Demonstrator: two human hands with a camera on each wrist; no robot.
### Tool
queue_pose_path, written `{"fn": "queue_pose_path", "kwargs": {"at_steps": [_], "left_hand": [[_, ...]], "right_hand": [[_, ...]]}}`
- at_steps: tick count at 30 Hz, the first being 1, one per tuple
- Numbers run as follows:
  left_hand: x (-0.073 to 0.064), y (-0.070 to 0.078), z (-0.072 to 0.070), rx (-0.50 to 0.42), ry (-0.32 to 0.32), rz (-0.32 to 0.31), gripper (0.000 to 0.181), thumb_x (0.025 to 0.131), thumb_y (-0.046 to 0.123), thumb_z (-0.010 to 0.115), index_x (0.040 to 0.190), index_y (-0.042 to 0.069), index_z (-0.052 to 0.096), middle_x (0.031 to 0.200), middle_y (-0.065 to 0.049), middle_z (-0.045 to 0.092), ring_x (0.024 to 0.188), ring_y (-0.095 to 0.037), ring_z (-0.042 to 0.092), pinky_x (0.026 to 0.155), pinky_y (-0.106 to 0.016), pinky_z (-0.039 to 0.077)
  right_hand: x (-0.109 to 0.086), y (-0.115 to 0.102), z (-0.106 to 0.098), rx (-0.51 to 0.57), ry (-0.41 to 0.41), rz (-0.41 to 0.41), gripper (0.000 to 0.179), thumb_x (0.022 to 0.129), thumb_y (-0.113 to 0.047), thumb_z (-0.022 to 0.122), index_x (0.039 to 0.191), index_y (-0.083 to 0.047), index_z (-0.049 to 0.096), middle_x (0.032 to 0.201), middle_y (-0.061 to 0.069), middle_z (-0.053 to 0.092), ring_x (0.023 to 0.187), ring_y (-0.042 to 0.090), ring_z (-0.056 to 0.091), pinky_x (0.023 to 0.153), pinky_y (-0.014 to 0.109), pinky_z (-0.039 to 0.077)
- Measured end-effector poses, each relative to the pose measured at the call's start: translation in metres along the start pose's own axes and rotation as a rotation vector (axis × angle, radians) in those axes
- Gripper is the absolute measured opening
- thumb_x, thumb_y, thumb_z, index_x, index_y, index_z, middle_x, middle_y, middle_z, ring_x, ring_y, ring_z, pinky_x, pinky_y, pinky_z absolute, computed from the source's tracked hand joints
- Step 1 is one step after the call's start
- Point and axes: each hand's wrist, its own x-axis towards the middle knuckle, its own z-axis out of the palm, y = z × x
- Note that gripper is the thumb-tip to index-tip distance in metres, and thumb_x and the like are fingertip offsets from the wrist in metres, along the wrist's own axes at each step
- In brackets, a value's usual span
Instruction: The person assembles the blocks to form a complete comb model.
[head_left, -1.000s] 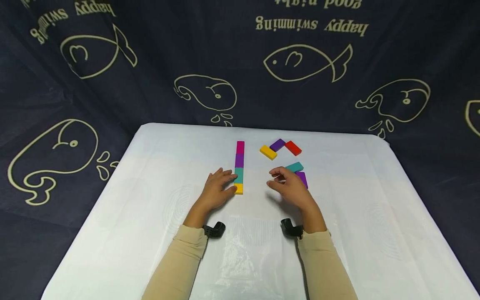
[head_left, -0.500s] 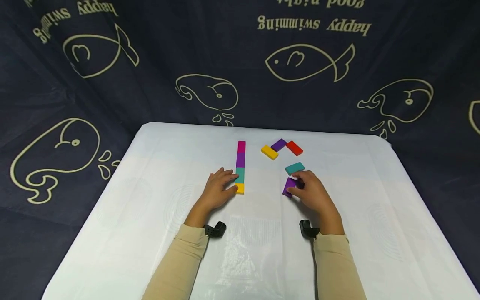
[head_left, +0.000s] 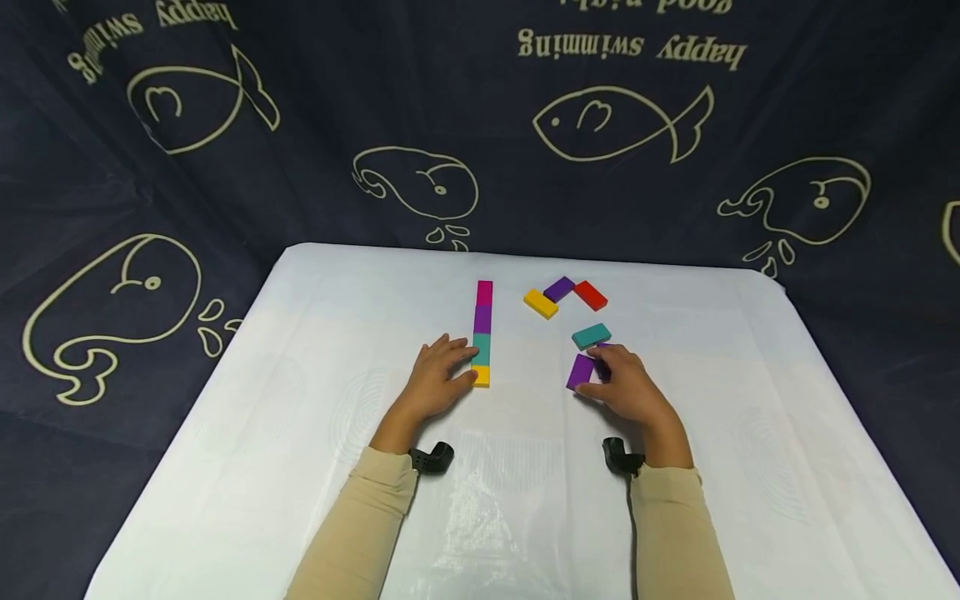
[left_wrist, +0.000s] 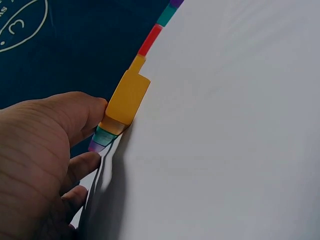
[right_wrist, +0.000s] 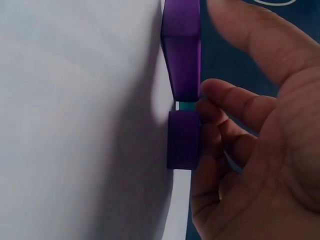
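Observation:
In the head view, a straight row of end-to-end flat blocks lies on the table: magenta [head_left: 485, 292], purple [head_left: 482, 319], teal [head_left: 482, 348] and yellow [head_left: 481, 377]. My left hand [head_left: 431, 379] rests beside its near end, fingertips at the teal block's edge and thumb at the yellow one. My right hand [head_left: 630, 387] spans a loose purple block [head_left: 580, 372], thumb by the near end, index finger by the far end. In the right wrist view a gap shows between thumb and block. A second purple block [right_wrist: 182, 140] sits beside the curled other fingers, mostly hidden in the head view.
A loose teal block [head_left: 592, 336] lies just beyond the right hand. Farther back, yellow [head_left: 541, 303], purple [head_left: 558, 289] and red [head_left: 591, 295] blocks form an angled line on the white-covered table [head_left: 360, 300]. A dark patterned cloth [head_left: 480, 100] hangs behind the table.
My right hand has moved right, exposing the loose purple block; its thumb has slid from the block's face to its near end. The left hand and the row stay put.

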Motion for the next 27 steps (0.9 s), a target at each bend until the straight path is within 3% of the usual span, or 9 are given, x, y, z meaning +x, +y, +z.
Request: {"fn": "queue_pose_path", "kwargs": {"at_steps": [6,16,20,27], "left_hand": [[-0.0022,0.0007,-0.0007,-0.006,-0.004,-0.006,0.041,0.093,0.022,0.066,0.133,0.008,0.063,0.145,-0.015,0.051,0.145,-0.04,0.027,0.116,-0.063,0.008],[0.0021,0.0007,-0.002,0.019,-0.003,0.001,0.041,0.094,0.022,0.065,0.133,0.009,0.063,0.145,-0.015,0.051,0.144,-0.039,0.028,0.117,-0.063,0.009],[0.0023,0.0007,-0.0013,0.026,-0.029,-0.023,0.042,0.095,0.024,0.064,0.135,0.01,0.062,0.147,-0.013,0.049,0.146,-0.037,0.026,0.118,-0.06,0.007],[0.001,0.0005,-0.0008,0.022,-0.003,-0.003,0.041,0.094,0.022,0.065,0.132,0.009,0.063,0.144,-0.015,0.052,0.144,-0.04,0.029,0.116,-0.064,0.009]], "right_hand": [[0.0016,-0.0027,0.0035,-0.034,-0.002,0.007,0.069,0.087,-0.026,0.076,0.145,-0.004,0.046,0.145,0.023,0.037,0.132,0.041,0.03,0.101,0.062,0.042],[0.002,-0.007,0.006,-0.072,0.035,0.012,0.067,0.084,-0.024,0.079,0.14,-0.002,0.049,0.144,0.023,0.038,0.131,0.041,0.03,0.103,0.06,0.041],[0.0015,-0.0064,0.007,-0.07,0.039,0.015,0.066,0.083,-0.024,0.08,0.137,0.0,0.05,0.143,0.024,0.039,0.129,0.04,0.031,0.105,0.059,0.04],[0.0005,-0.0082,0.0066,-0.06,0.025,0.012,0.066,0.082,-0.024,0.08,0.135,-0.001,0.049,0.141,0.023,0.04,0.129,0.039,0.031,0.103,0.059,0.042]]}}
